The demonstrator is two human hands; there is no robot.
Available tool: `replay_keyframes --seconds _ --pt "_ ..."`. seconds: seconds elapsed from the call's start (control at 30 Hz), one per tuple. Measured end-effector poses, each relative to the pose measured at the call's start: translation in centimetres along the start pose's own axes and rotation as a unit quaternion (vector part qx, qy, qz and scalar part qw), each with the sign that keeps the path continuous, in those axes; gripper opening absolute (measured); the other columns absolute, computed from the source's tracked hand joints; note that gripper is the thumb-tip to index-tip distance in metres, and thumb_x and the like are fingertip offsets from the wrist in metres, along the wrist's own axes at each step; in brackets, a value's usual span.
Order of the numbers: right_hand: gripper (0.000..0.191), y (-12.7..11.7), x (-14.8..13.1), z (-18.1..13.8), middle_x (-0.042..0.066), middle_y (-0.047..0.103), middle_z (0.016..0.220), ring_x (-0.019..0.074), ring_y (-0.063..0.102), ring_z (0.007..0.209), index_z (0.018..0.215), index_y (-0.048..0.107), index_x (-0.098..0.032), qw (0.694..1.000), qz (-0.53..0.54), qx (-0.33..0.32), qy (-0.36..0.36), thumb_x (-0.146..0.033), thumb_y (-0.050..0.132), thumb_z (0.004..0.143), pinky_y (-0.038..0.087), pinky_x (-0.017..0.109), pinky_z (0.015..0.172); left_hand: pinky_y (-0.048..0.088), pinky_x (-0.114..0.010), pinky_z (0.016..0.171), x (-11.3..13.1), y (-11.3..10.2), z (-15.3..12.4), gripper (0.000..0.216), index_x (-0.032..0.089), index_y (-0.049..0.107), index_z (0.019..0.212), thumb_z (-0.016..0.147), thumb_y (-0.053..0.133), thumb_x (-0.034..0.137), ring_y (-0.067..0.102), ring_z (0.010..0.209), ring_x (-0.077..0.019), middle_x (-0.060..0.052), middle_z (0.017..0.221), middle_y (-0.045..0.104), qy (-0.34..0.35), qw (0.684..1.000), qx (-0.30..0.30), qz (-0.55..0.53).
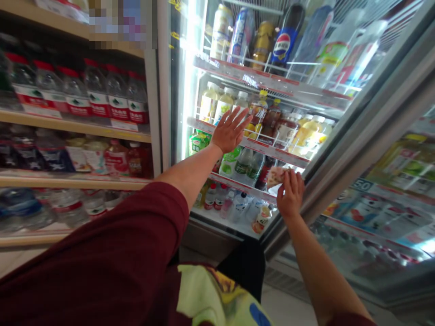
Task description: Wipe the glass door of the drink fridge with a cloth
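My left hand [231, 130] reaches into a lit drinks fridge with its fingers spread, holding nothing. It is in front of the edge of the middle shelf [263, 147], near small bottles of pale juice [223, 100]; whether it touches the shelf I cannot tell. Lower and to the right, my right hand [290, 194] is closed on a pinkish, patterned cloth [276, 175]. The cloth lies against the right end of the lower shelf edge [243, 184], partly covered by my fingers. Beside it stand clear and dark bottles.
Large bottles, including a Pepsi bottle [284, 43], stand on the upper shelf. Small bottles [261, 219] sit on the fridge floor. A metal door frame [340, 131] runs along the right. Wooden shelves [73, 124] at left hold red-capped water bottles [98, 88].
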State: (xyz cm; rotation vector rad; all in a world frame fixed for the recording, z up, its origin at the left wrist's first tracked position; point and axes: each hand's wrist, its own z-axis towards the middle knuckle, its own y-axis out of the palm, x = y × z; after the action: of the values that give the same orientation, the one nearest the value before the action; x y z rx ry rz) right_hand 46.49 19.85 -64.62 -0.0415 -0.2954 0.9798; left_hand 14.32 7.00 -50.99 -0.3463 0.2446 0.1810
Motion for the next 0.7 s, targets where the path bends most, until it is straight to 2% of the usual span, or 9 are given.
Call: replay_keyframes --seconds 0.1,0.2,0.27,0.47,0.57,0.7 --pt "0.061 -0.2 0.0 -1.2 0.016 0.061 0.155 0.0307 0.048 0.154 0.164 0.047 -0.022 0.999 -0.006 -0.032 -0.029 -0.016 0.049 0.103 0.040 0.056 0.127 0.010 -0.052 0.139 0.1 -0.2 0.0 0.065 0.025 0.035 0.171 0.105 0.040 0.025 0.010 0.168 -0.0246 -0.003 0.178 0.028 -0.003 1.000 -0.008 -0.002" --pt "0.055 -0.3 0.8 -0.7 0.015 0.062 0.155 0.0312 0.052 0.151 0.160 0.054 -0.024 0.999 -0.027 -0.040 -0.009 -0.020 0.049 0.105 0.036 0.057 0.128 0.010 -0.051 0.139 0.2 -0.4 0.0 0.067 0.028 0.034 0.171 0.105 0.040 0.025 0.010 0.168 -0.0243 -0.001 0.178 0.027 -0.012 1.000 -0.019 -0.002" --pt "0.054 -0.3 1.1 0.0 0.016 0.061 0.155 0.0329 0.050 0.152 0.159 0.055 -0.023 0.999 -0.034 -0.023 0.013 -0.022 0.049 0.105 0.036 0.059 0.127 0.009 -0.052 0.140 0.2 -0.5 0.1 0.067 0.028 0.033 0.172 0.105 0.039 0.025 0.010 0.168 -0.0243 -0.001 0.178 0.027 -0.018 1.000 -0.026 -0.004" --pt "0.058 0.5 0.2 0.4 0.020 0.056 0.159 0.0360 0.041 0.158 0.164 0.046 -0.019 0.998 -0.020 0.020 0.057 -0.021 0.045 0.106 0.041 0.064 0.124 0.008 -0.052 0.140 0.2 -0.3 0.1 0.066 0.025 0.037 0.170 0.105 0.041 0.024 0.011 0.168 -0.0245 -0.003 0.178 0.028 -0.012 1.000 -0.019 -0.003" --pt "0.061 0.9 -0.2 0.8 0.021 0.054 0.160 0.0363 0.037 0.160 0.166 0.043 -0.019 0.998 -0.008 0.038 0.044 -0.019 0.044 0.105 0.041 0.066 0.124 0.010 -0.049 0.140 0.2 -0.2 0.0 0.064 0.026 0.039 0.169 0.105 0.038 0.026 0.012 0.168 -0.0236 -0.001 0.178 0.028 -0.010 1.000 -0.010 0.000" --pt "0.064 1.5 -0.8 2.6 0.019 0.054 0.161 0.0350 0.035 0.161 0.168 0.039 -0.021 0.999 0.012 0.045 0.017 -0.017 0.045 0.105 0.039 0.066 0.125 0.011 -0.052 0.139 0.2 -0.3 0.0 0.064 0.025 0.038 0.170 0.106 0.036 0.027 0.013 0.168 -0.0244 -0.001 0.177 0.030 -0.005 1.000 -0.001 0.002"
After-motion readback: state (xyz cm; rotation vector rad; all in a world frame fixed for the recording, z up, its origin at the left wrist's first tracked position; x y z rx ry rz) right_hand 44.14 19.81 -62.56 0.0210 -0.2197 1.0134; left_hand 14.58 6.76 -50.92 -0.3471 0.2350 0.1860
